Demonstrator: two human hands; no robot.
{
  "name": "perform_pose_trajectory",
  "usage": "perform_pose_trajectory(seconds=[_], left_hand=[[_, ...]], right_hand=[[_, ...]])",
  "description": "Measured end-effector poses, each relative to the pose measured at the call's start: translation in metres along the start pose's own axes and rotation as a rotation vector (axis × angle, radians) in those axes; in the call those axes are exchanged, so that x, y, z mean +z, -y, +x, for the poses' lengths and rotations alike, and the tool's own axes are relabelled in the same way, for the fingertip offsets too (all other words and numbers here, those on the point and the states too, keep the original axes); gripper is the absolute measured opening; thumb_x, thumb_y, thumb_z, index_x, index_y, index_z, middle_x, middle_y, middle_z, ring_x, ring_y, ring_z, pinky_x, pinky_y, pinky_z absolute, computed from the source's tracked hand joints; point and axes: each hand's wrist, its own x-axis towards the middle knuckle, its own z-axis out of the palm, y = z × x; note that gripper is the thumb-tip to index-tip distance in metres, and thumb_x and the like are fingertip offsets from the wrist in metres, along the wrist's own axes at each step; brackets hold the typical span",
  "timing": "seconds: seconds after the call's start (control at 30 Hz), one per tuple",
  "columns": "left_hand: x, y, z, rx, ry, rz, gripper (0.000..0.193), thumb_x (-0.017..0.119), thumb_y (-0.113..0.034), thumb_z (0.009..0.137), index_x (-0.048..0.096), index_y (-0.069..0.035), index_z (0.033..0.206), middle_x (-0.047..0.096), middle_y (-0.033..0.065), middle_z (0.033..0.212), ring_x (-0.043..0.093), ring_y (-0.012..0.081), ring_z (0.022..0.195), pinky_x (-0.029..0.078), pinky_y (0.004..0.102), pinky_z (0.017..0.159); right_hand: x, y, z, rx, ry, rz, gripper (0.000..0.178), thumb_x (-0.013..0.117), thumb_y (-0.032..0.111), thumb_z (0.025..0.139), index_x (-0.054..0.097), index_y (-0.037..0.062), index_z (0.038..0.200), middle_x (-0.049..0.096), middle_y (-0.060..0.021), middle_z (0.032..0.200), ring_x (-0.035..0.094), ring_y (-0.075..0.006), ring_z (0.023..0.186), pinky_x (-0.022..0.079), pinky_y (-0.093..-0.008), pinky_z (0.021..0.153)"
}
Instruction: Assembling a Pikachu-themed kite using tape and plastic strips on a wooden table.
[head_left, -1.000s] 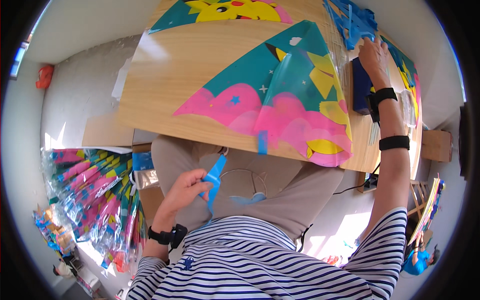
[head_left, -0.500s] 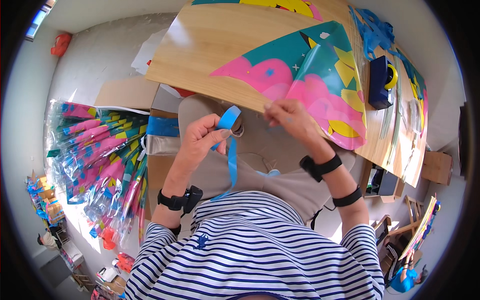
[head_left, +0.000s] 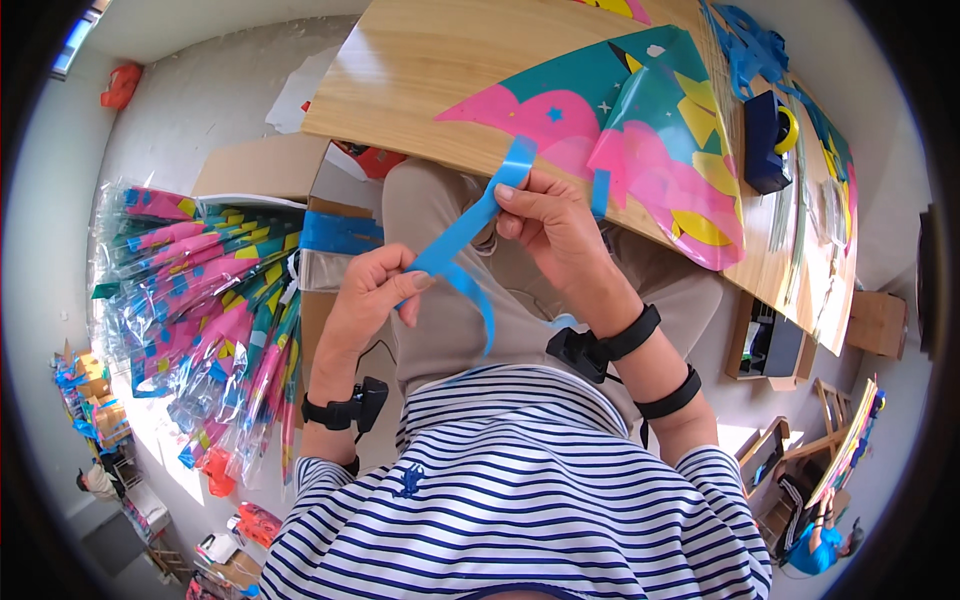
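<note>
A flat blue ribbon [head_left: 455, 235] stretches slantwise between my two hands above my lap. My left hand [head_left: 378, 287] pinches its lower part between thumb and fingers, and a loose tail curls down from there toward my striped shirt. Higher up and to the right, my right hand [head_left: 550, 218] grips the ribbon, whose upper end sticks out past the thumb. Just beyond the right hand, a short blue strip [head_left: 600, 193] shows at the table edge; whether it joins the ribbon is hidden. A teal, pink and yellow printed plastic sheet [head_left: 640, 140], partly folded over, lies on the wooden table.
A dark blue tape dispenser [head_left: 766, 150] with yellow tape stands on the table's right, near thin rods and a heap of blue ribbon [head_left: 750, 50]. Left of my legs are a cardboard box [head_left: 262, 168] and many colourful plastic-wrapped bundles [head_left: 215, 310]. Another person [head_left: 815, 545] is at lower right.
My right hand has come back from the table edge and taken hold of the ribbon. The ribbon, looped at my left hand before, is now drawn out between both hands.
</note>
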Motion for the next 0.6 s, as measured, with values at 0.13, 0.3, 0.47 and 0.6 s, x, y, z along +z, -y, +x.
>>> perform_pose_trajectory(seconds=[0.13,0.3,0.47,0.6], left_hand=[[-0.028,-0.002,-0.029,-0.032,-0.066,-0.014,0.014,0.067,-0.013,0.094,0.061,-0.001,0.087,0.058,0.0012,0.062,0.054,0.0073,0.051,0.042,0.0205,0.048],[-0.055,-0.007,-0.053,-0.034,-0.136,0.08,0.016,0.067,-0.015,0.094,0.063,0.001,0.091,0.063,0.0043,0.069,0.058,0.0088,0.057,0.045,0.0215,0.053],[-0.064,-0.001,-0.049,0.002,-0.107,0.599,0.029,0.065,-0.02,0.095,0.065,0.004,0.112,0.07,0.008,0.095,0.066,0.0141,0.086,0.051,0.0275,0.078],[-0.051,-0.018,-0.016,0.168,-0.127,0.412,0.035,0.061,-0.022,0.097,0.064,0.003,0.121,0.07,0.0076,0.107,0.062,0.0136,0.099,0.048,0.028,0.09]], right_hand=[[-0.004,-0.005,0.005,-0.002,-0.061,0.006,0.004,0.07,0.002,0.089,0.067,-0.0007,0.091,0.063,-0.0039,0.075,0.056,-0.0095,0.058,0.042,-0.0227,0.052],[-0.006,-0.014,0.01,0.01,-0.077,0.017,0.004,0.066,-0.001,0.09,0.067,-0.0021,0.094,0.064,-0.0066,0.08,0.056,-0.011,0.062,0.045,-0.024,0.057],[0.005,-0.017,0.007,-0.122,0.165,-0.213,0.014,0.064,-0.007,0.086,0.071,0.0002,0.096,0.067,-0.0082,0.096,0.061,-0.0129,0.079,0.049,-0.024,0.069],[0.025,-0.006,-0.002,-0.29,0.336,-0.602,0.016,0.066,-0.005,0.082,0.076,0.0056,0.091,0.064,-0.0064,0.113,0.058,-0.0142,0.095,0.049,-0.0264,0.08]])
